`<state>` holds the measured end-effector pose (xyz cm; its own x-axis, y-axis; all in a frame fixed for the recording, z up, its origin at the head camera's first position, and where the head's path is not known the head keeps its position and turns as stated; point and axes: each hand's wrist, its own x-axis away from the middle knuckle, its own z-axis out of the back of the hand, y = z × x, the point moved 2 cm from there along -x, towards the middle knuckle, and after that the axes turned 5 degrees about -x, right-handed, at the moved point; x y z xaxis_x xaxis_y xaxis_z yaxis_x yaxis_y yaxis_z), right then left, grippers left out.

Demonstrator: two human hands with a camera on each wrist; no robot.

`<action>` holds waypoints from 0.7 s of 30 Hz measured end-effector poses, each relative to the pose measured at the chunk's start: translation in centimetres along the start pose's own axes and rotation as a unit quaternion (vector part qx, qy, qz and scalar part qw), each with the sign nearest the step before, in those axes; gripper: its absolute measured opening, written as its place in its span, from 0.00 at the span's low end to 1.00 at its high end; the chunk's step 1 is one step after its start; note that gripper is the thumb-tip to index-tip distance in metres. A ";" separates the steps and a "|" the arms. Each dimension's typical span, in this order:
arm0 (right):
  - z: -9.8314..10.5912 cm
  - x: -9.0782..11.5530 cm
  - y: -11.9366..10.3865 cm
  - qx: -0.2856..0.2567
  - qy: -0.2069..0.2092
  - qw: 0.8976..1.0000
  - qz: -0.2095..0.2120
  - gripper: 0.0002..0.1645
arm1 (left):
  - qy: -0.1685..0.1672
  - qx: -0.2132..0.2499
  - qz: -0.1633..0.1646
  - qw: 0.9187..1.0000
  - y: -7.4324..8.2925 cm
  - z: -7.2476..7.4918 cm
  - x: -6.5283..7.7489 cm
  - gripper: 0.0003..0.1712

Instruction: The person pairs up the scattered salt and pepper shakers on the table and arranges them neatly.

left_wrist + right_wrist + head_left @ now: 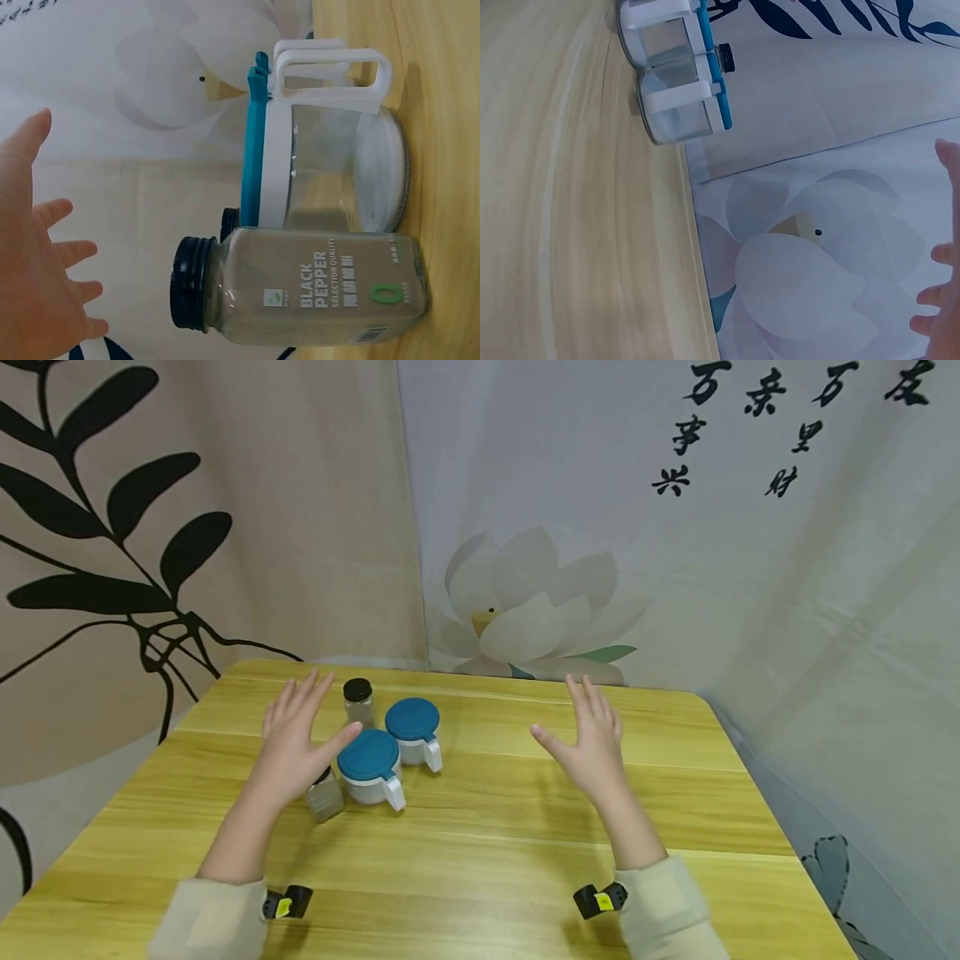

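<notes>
My left hand is held above the left part of the table, fingers spread and nothing in its grasp. In the head view it partly covers a black pepper bottle with a black cap. Right beside that bottle stands a clear jar with a blue lid and white handle. A second blue-lidded jar stands just behind it, and another black-capped bottle is farther back. Over the table's right half, my right hand also has its fingers spread and holds nothing, well away from the jars.
The wooden table has its back edge near a curtain printed with a lotus and dark characters. Dark leaves are printed on the cloth at left. Black wrist cameras sit at both cuffs.
</notes>
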<state>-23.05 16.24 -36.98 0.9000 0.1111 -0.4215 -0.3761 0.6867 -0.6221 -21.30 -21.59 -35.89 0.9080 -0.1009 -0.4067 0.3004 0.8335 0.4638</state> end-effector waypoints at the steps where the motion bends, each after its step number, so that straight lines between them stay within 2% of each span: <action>1: -0.1 0.1 0.0 -0.001 0.000 1.000 0.000 0.53 | 0.001 0.001 0.002 1.000 -0.1 0.0 0.1 0.47; 6: -0.8 0.3 -0.3 -0.013 0.003 1.000 -0.002 0.53 | 0.008 0.009 0.007 1.000 -0.3 -0.1 0.6 0.46; 14: -1.8 0.9 -0.7 -0.032 0.000 0.999 -0.010 0.53 | 0.016 0.030 -0.004 0.999 -0.8 -0.4 1.3 0.46; 21: -2.5 1.2 -1.3 -0.052 0.005 0.999 -0.003 0.53 | 0.013 0.052 0.004 0.999 -1.4 -0.7 1.8 0.47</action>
<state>-22.06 13.65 -38.30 0.9001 0.1004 -0.4239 -0.3926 0.6087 -0.6894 -20.27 -22.59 -37.82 0.9028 -0.0792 -0.4227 0.3232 0.7732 0.5456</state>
